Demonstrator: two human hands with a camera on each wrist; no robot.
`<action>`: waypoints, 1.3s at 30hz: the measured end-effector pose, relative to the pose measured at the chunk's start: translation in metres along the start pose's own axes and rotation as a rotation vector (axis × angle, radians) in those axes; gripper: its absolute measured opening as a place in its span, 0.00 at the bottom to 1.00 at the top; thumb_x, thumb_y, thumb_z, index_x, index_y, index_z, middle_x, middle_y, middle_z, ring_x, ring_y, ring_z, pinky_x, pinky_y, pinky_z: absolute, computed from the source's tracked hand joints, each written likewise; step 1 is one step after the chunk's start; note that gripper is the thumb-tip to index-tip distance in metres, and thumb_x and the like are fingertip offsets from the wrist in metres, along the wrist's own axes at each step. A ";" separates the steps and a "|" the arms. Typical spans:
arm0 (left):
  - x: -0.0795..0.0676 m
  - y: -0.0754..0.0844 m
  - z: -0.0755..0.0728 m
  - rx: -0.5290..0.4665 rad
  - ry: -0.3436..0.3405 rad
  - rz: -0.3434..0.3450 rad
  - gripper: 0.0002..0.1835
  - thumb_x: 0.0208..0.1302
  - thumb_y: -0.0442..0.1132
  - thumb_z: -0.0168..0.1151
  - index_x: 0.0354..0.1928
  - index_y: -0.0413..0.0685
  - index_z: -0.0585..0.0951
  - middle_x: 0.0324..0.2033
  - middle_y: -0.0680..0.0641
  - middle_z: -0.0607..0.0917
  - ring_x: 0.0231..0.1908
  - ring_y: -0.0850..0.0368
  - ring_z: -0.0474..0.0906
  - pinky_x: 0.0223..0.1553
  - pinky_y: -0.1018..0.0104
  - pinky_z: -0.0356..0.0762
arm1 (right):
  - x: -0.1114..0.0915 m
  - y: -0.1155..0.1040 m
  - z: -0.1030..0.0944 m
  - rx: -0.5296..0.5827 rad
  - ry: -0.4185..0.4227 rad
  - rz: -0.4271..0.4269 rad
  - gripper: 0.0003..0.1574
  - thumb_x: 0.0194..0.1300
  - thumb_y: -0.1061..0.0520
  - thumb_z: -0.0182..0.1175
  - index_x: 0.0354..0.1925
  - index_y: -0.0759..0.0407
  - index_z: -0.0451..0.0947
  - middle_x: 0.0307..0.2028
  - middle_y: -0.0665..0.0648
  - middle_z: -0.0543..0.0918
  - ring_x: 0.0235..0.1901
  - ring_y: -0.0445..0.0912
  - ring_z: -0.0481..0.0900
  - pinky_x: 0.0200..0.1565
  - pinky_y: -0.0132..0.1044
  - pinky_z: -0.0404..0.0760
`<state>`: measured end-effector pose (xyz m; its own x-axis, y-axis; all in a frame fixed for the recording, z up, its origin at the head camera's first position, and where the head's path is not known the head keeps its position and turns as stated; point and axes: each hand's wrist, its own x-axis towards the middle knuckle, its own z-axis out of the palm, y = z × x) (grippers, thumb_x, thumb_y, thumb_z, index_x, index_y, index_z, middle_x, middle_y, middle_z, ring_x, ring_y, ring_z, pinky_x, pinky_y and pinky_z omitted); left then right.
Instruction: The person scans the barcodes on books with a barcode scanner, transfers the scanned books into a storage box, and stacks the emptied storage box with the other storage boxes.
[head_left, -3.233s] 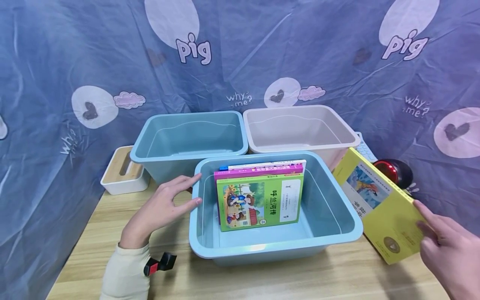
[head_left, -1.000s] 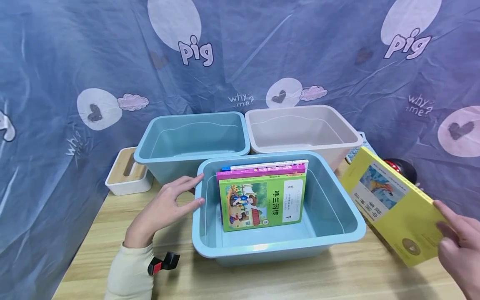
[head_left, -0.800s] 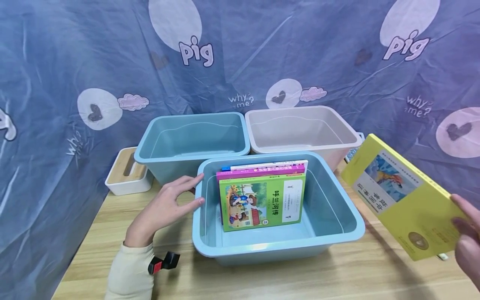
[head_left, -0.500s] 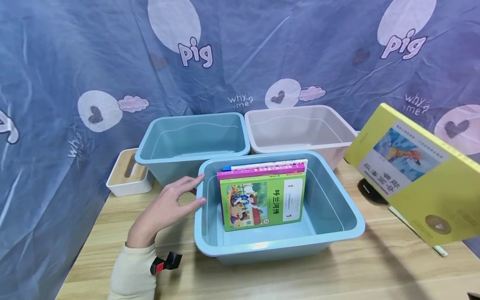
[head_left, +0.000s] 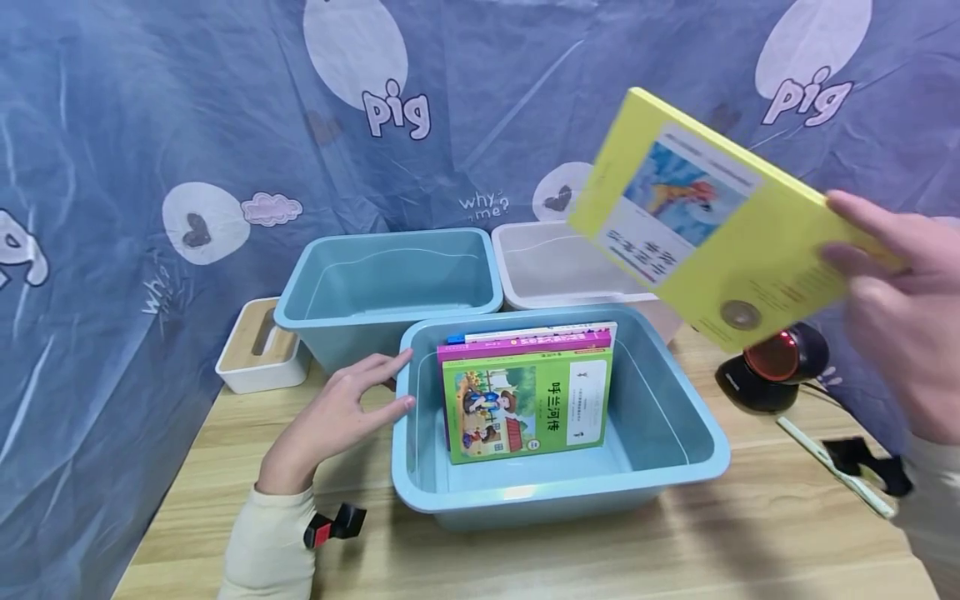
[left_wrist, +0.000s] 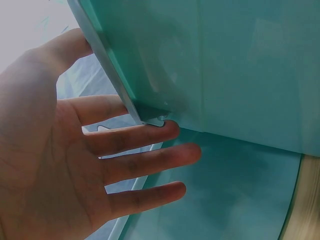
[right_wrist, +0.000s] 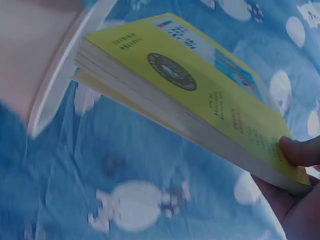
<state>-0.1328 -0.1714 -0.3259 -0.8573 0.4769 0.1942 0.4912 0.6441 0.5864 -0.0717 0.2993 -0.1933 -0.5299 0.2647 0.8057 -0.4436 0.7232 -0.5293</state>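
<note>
My right hand pinches a yellow paperback book at one end, thumb on the cover. The book hangs tilted in the air, partly in front of the pale pink-grey bin. In the right wrist view the book's page edges face the camera. My left hand touches the left rim of the front light-blue bin. In the left wrist view, its fingers are extended and spread beneath the rim. Inside that bin a green book, a magenta book and a white-edged book stand together, covers leaning back.
A teal bin stands behind on the left. Beside it is a white tissue box with a wooden lid. At the right are a black scanner-like device glowing red and a pale green strip. A printed blue cloth hangs behind.
The right hand has lifted the yellow book from low on the right, swung it right, then up and left towards the bins. The black device is uncovered. The left hand has stayed at the rim.
</note>
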 end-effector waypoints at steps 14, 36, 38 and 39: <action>0.000 -0.001 -0.001 -0.017 0.013 0.030 0.37 0.66 0.52 0.67 0.74 0.51 0.69 0.60 0.49 0.81 0.60 0.50 0.78 0.61 0.46 0.78 | 0.045 -0.026 0.129 0.196 -0.172 -0.298 0.24 0.55 0.79 0.63 0.49 0.65 0.86 0.43 0.65 0.89 0.40 0.21 0.82 0.44 0.19 0.81; 0.000 -0.001 0.000 -0.022 -0.001 -0.016 0.38 0.66 0.54 0.67 0.74 0.53 0.68 0.61 0.48 0.80 0.62 0.49 0.77 0.62 0.45 0.77 | 0.030 -0.060 0.241 0.301 -0.418 -0.221 0.24 0.65 0.74 0.60 0.57 0.59 0.84 0.49 0.63 0.88 0.45 0.53 0.89 0.48 0.45 0.87; 0.001 0.004 -0.002 -0.027 -0.009 -0.029 0.38 0.66 0.55 0.67 0.74 0.53 0.68 0.61 0.48 0.80 0.62 0.49 0.77 0.62 0.45 0.77 | 0.030 -0.059 0.244 0.296 -0.439 -0.204 0.24 0.65 0.73 0.61 0.57 0.59 0.84 0.50 0.62 0.88 0.46 0.52 0.88 0.48 0.44 0.87; 0.001 0.004 -0.002 -0.029 -0.011 -0.032 0.38 0.66 0.55 0.67 0.74 0.53 0.68 0.62 0.48 0.80 0.62 0.49 0.77 0.62 0.45 0.77 | 0.028 -0.059 0.246 0.295 -0.449 -0.199 0.24 0.65 0.73 0.61 0.57 0.59 0.84 0.50 0.62 0.88 0.46 0.52 0.88 0.48 0.44 0.87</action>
<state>-0.1317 -0.1695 -0.3218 -0.8705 0.4629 0.1670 0.4589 0.6413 0.6149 -0.2380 0.1075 -0.2052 -0.6422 -0.2021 0.7394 -0.7150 0.5056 -0.4828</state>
